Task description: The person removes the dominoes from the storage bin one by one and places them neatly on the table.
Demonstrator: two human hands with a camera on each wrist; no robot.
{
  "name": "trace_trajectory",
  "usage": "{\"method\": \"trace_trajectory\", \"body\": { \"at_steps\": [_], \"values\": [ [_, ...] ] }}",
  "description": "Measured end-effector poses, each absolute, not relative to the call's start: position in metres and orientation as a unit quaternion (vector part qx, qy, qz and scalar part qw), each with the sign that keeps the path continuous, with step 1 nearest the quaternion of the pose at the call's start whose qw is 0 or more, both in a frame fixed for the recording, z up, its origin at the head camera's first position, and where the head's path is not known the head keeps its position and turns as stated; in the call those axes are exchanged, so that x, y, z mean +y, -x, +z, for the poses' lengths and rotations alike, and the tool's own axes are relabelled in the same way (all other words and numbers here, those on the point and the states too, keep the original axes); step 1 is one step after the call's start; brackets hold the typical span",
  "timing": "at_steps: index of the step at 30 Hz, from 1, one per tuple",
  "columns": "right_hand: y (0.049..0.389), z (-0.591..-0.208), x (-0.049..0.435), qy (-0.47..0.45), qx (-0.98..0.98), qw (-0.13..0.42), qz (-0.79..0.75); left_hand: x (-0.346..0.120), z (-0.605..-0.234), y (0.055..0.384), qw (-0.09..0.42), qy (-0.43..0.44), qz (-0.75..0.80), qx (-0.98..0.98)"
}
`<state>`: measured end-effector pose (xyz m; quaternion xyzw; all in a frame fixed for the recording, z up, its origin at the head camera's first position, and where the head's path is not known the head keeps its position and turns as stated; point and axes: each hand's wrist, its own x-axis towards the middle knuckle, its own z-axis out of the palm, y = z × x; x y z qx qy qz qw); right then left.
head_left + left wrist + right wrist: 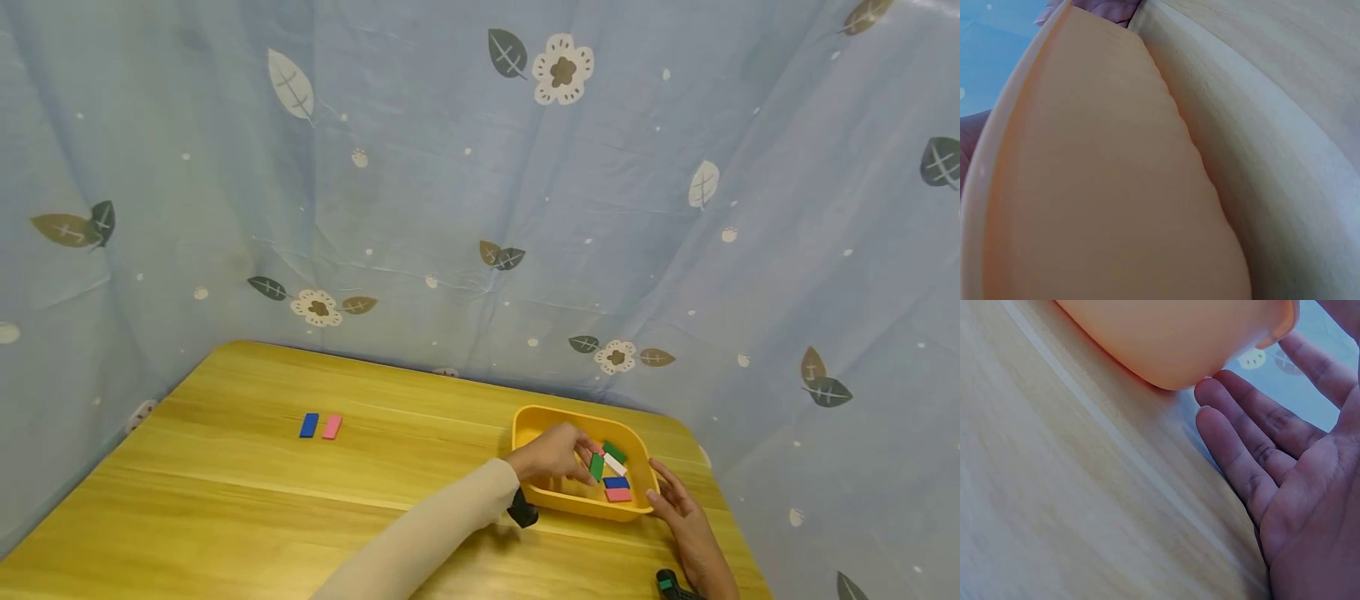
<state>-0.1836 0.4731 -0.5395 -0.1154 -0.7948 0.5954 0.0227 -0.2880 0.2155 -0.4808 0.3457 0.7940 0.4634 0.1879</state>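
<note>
My left hand (555,454) reaches into a yellow plastic basket (577,502) and pinches a small green block (596,467) between fingers and thumb. Around it in the basket lie another green block (615,452), a white block (615,464), a blue block (617,482) and a pink block (618,495); a second pink one is partly hidden by the fingers. At the basket's right end, my right hand (686,521) holds the rim with thumb and forefinger. In the right wrist view, its other fingers (1232,447) extend loosely beside the outer wall.
On the wooden table (225,500), a blue block (309,425) and a pink block (332,427) lie side by side, well left of the basket. A patterned blue curtain (420,192) hangs along the table's far edge and sides.
</note>
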Motion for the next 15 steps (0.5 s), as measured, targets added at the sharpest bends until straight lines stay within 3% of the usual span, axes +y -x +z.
{"method": "trace_trajectory", "body": {
  "at_steps": [15],
  "values": [
    [0.183,-0.538,0.473,0.122,-0.797,0.007,0.592,0.179,-0.474,0.299,0.132,-0.413,0.443,0.785]
  ]
}}
